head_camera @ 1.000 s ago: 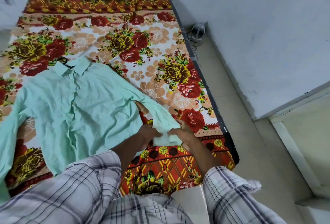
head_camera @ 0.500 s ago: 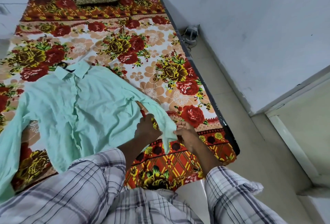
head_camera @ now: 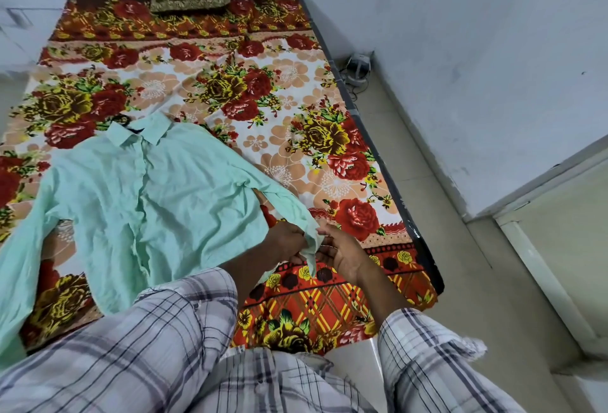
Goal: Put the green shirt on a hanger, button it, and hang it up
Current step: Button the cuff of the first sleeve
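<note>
Buttoning stage by the look of it, and down to the sleeve end. Green shirt (head_camera: 138,202) flat and front-up on the bed (head_camera: 296,83), filling the left-centre of the frame, collar toward the upper left. Dark hook of the hanger (head_camera: 123,117) poking out past the collar, so probably already threaded inside the shoulders. Front placket closed-looking down the middle, but too crumpled near the hem to call.

Left hand (head_camera: 289,239) clamped round the cuff (head_camera: 312,248) of the sleeve at centre frame. Right hand (head_camera: 342,253) just beside it, palm up, thumb and fingertips seemingly pinching the loose edge of that same cuff. Hands nearly touching, with the cuff strip dangling between.

Next up, as a guess: line up the two cuff flaps, find button and hole by feel, push through. Needs a firm pinch on both sides and a bit of tension, thin floppy fabric and all. After that, grab the hook and lift the lot off the bed without letting the shoulders slide off the hanger. No rail or peg anywhere in frame, so no clue about the hanging spot.
</note>
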